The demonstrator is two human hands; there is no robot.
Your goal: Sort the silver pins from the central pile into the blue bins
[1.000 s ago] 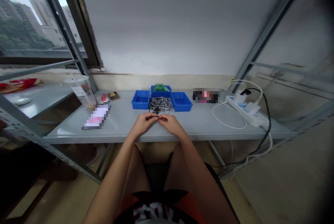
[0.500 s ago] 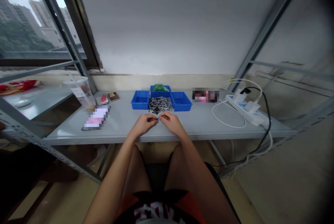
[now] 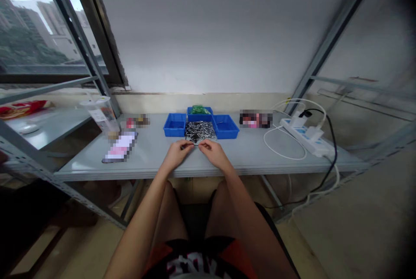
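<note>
My left hand and my right hand meet fingertip to fingertip over the front of the grey table. Between their pinched fingers runs a small thin dark piece, too small to name. Just beyond the fingers lies a heap of metal screw-like parts. Around the heap stand a left blue bin, a right blue bin and a back blue bin with green material in it.
At the left are a phone and a clear plastic cup. A power strip with plugs and looping white and black cables lies at the right. A blurred dark and pink item sits near the wall.
My left hand has shifted slightly up, and its fingers have straightened a little. The thin dark piece now lies level between both hands' fingertips.
</note>
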